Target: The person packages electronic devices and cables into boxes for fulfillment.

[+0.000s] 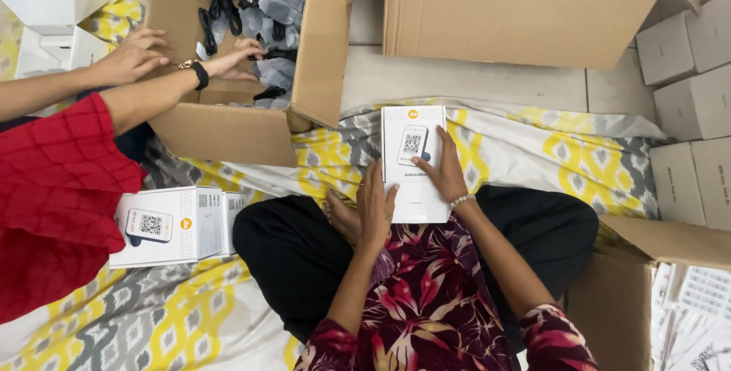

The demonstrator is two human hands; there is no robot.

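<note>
the white box (413,161) lies flat on the yellow and grey patterned sheet (533,150), directly in front of the person's crossed legs. the left hand (375,209) rests against the left edge of the white box, fingers straight and together, not clamped on anything. the right hand (445,169) lies on top of the white box at its right side, fingers spread apart and pressed flat on the lid. above and left of the white box stands an open cardboard carton (228,131) holding black cables in clear bags; a co-worker's two hands (228,60) reach into it from the left. left of the white box, further along the sheet, a second white box (166,226) rests on its side. above the white box stands another cardboard carton (518,20).
</note>
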